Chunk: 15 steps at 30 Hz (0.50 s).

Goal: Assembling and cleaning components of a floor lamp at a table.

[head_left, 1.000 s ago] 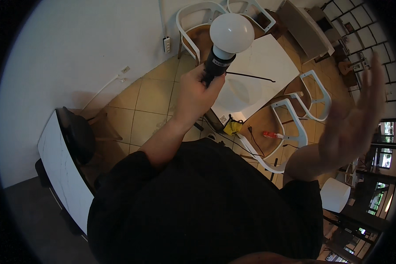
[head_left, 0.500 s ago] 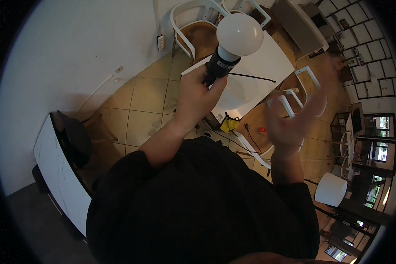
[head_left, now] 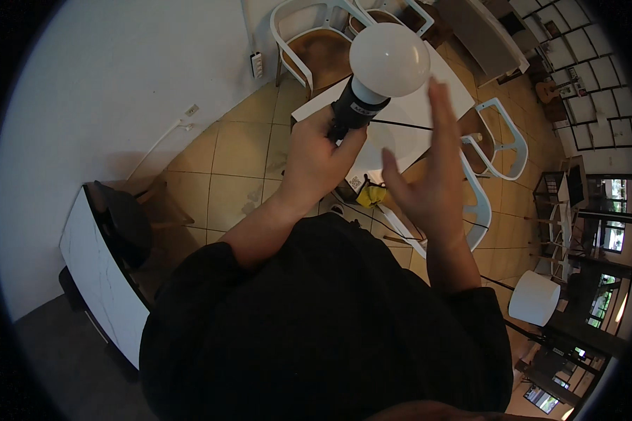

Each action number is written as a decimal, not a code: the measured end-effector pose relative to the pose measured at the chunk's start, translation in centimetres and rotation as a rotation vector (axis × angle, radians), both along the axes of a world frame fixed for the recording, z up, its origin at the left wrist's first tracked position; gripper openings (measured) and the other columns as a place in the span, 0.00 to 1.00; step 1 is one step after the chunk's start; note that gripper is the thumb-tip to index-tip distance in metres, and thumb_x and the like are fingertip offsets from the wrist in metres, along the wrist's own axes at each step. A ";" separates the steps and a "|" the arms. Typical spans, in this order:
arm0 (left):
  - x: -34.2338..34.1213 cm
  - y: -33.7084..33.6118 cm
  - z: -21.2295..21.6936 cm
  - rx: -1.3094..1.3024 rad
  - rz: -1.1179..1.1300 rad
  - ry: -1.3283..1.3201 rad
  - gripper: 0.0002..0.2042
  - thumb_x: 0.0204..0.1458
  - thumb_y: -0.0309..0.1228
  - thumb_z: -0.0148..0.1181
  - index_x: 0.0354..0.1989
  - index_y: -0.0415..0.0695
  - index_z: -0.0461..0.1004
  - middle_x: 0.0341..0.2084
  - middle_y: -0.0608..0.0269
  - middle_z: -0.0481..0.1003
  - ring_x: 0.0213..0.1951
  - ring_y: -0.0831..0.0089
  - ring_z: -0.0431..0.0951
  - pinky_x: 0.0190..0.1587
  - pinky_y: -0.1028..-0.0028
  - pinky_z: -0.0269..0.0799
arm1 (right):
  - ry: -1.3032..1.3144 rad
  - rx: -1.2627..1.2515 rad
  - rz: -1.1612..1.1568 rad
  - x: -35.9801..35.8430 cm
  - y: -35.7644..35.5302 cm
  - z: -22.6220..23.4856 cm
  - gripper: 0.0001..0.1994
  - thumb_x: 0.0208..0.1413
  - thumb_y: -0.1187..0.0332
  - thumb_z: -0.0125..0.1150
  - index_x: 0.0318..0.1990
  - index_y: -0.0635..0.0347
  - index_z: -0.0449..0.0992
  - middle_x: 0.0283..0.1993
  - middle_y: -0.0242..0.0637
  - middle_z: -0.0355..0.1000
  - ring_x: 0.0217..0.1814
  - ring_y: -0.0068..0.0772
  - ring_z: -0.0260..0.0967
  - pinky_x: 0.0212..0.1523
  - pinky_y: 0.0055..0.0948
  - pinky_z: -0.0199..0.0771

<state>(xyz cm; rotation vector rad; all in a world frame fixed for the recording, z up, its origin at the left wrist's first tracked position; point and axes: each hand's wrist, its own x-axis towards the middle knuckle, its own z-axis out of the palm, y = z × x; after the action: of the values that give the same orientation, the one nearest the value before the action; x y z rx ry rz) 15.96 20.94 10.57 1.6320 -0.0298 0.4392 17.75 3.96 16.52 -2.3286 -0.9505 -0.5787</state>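
My left hand (head_left: 317,156) is wrapped around a black lamp socket (head_left: 358,107), held up and tilted in front of me. A large white globe light bulb (head_left: 389,60) sits in the socket's upper end. Close to the bulb's lower right is my right hand (head_left: 434,184), empty, its thumb and fingers spread apart. Whether its fingertips touch the bulb I cannot tell; a small gap seems to show. From beside the socket a thin black rod (head_left: 404,125) runs right and passes behind my right hand.
Beneath my hands stands a white table (head_left: 316,105) with white-framed chairs (head_left: 310,52) around it. A yellow and black bag (head_left: 369,194) lies by its near corner. At right is a floor lamp with a white shade (head_left: 534,298); at left, a marble-topped table (head_left: 102,281).
My right hand has swung left and up toward the bulb, with its fingers now more upright. The bulb and socket have shifted slightly right in my left hand's grip.
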 end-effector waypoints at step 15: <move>-0.2 -0.3 -0.2 -0.027 0.015 0.058 0.06 0.55 0.26 0.59 0.34 0.35 0.74 0.18 0.67 0.71 0.23 0.85 0.64 0.24 0.78 0.61 | 1.215 1.623 0.590 0.9 3.7 -5.7 0.21 0.70 0.46 0.33 0.51 0.53 0.62 0.41 0.43 0.69 0.30 0.31 0.63 0.28 0.27 0.61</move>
<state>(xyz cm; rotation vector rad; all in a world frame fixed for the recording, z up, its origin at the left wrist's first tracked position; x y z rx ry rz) 15.71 20.69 10.32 1.6181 0.0322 0.4019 18.66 7.62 10.80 -0.5371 -0.2085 0.3229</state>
